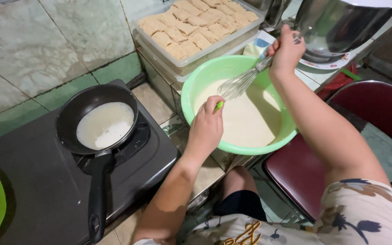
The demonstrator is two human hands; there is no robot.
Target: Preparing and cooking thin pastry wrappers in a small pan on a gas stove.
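At the top centre, two clear rectangular plastic containers (191, 63) stand stacked against the tiled wall, the upper one packed with rows of tan folded pastry pieces (196, 25). Just right of them, behind the green bowl, lies a white printed paper sheet with blue and red patches (262, 43), partly hidden under the steel pot.

Both bare forearms reach forward from the bottom edge. The left hand (206, 128) is curled into a loose fist, knuckles up, thumb and fingers pinched together in a closed grip. The right hand (286, 50) is farther out and higher, wrist bent, fingers wrapped tight in a fist, back of the hand facing up.
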